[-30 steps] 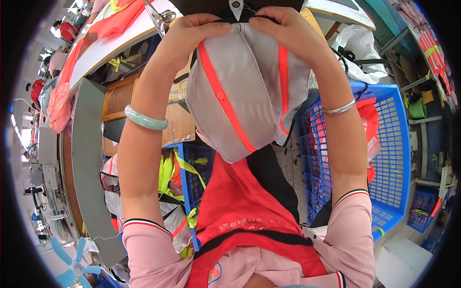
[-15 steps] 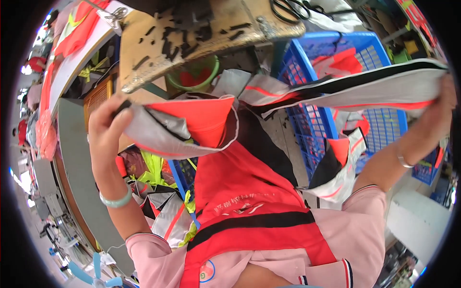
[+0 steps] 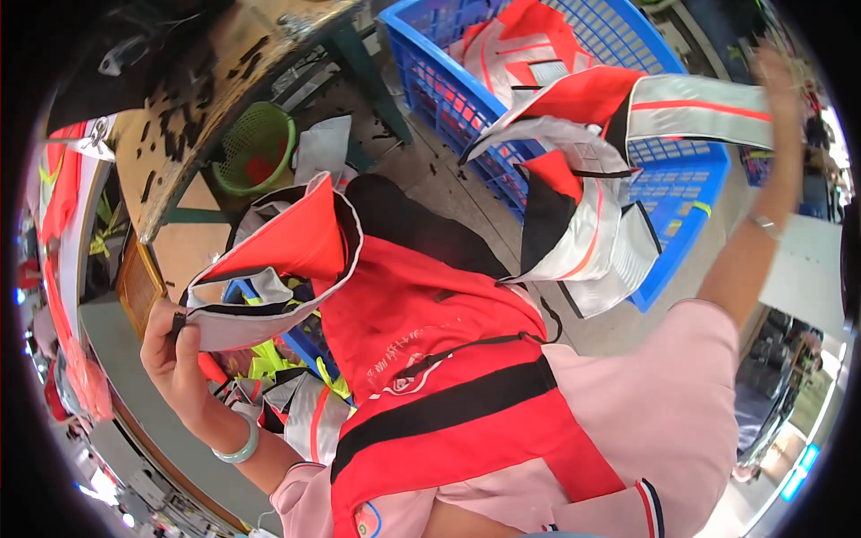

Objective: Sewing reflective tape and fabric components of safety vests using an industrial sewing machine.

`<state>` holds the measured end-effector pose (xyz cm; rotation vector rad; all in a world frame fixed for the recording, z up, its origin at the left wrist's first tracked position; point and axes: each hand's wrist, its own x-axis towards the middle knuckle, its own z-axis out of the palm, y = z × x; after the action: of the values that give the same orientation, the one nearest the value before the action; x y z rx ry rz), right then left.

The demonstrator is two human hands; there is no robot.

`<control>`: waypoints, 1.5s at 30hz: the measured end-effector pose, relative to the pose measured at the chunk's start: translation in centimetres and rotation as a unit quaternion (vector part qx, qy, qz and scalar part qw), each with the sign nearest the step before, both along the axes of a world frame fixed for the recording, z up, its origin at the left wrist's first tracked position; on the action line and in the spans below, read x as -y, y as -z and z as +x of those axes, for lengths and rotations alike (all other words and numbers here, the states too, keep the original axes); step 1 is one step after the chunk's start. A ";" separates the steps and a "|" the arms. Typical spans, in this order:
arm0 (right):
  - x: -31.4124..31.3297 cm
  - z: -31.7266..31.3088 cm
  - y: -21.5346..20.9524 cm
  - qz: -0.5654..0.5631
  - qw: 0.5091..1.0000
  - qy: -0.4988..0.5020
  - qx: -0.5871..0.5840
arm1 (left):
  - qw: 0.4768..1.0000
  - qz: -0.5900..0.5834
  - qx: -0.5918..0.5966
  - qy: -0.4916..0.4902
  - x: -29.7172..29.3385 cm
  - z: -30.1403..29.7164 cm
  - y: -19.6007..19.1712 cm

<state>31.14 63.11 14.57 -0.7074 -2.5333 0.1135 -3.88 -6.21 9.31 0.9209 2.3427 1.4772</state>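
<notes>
1. A grey fabric piece with a bright red lining and dark edging (image 3: 300, 238) is held by its black corner in the left hand (image 3: 175, 359); the grip is pinched narrow, thumb against fingers.
2. This piece is suspended in a curved, folded shape at the left of the red apron with a black band (image 3: 430, 323).
3. The right hand (image 3: 778, 85) is raised at the upper right and blurred; whether its grip is closed cannot be told.
4. Beside that hand, the end of a long grey fabric strip with a red stripe (image 3: 700, 109) is seen, stretched across the blue perforated plastic crate (image 3: 426, 76).
5. Red and grey fabric pieces (image 3: 520, 45) are contained in the crate.
6. Black scraps are scattered over the worn wooden desk (image 3: 134, 134), near which a round green plastic basket (image 3: 278, 161) is placed.
</notes>
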 end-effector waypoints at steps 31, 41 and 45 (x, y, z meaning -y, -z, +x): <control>10.7 17.9 22.0 -0.483 0.707 0.431 0.284 | 0.991 0.094 -0.054 -0.079 -0.1 1.7 0.9; 23.3 17.6 24.5 -0.775 0.533 0.339 0.009 | 0.995 0.074 -0.073 0.004 -3.5 1.9 0.4; 20.0 14.9 31.5 -0.746 0.555 0.280 -0.238 | 0.996 0.065 -0.065 0.013 -4.5 2.5 0.7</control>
<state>46.08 43.09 -16.92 -1.6488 -0.9979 2.0045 -1.38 -1.74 8.63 1.1078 2.3353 1.6206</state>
